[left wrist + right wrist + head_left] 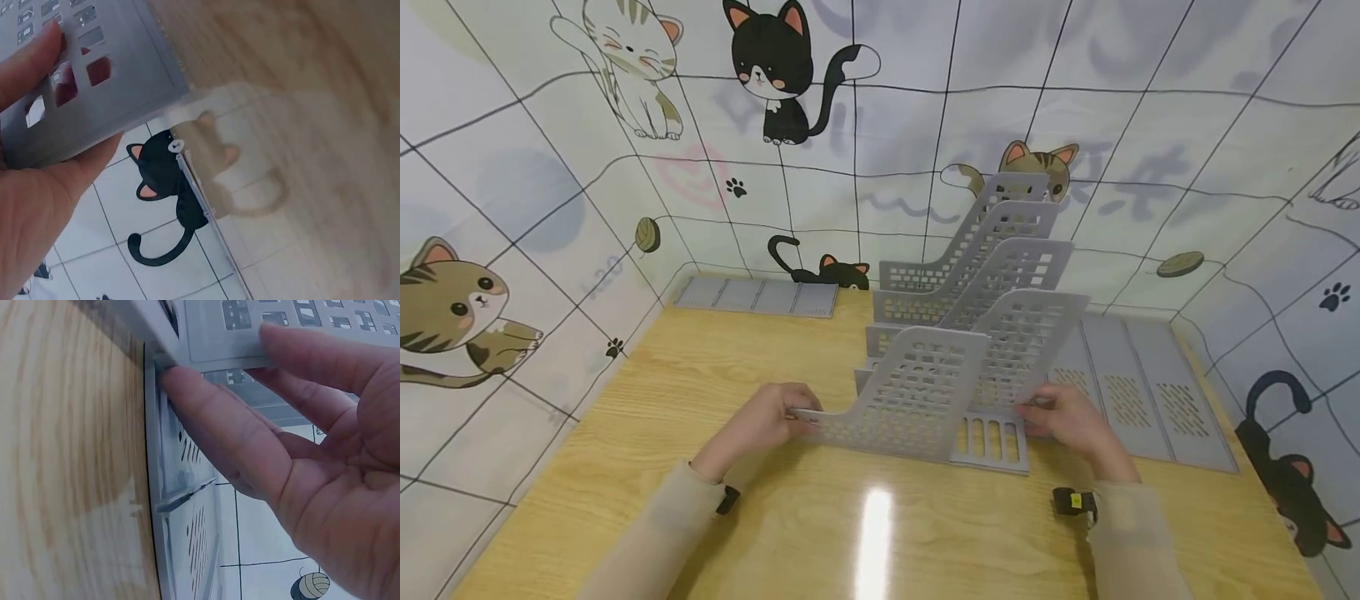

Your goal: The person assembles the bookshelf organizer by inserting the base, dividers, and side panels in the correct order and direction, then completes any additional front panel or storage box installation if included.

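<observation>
A grey plastic file rack (992, 442) stands on the table, with several perforated dividers rising one behind another from its slotted base. At its front a separate-looking perforated divider (917, 392) sits further left than the others. My left hand (771, 417) pinches that divider's low left end; in the left wrist view the thumb (31, 65) lies on its grid and fingers show through the holes. My right hand (1063, 417) is at the rack's right side. In the right wrist view its thumb and fingers (219, 419) are about the lower edge of a rack divider (212, 337).
Flat grey slotted panels (1142, 392) lie to the right of the rack. Another grey panel strip (756, 296) lies at the back left edge of the wooden table (737, 350). A cat-patterned tiled wall covering (910, 125) closes in the back and sides.
</observation>
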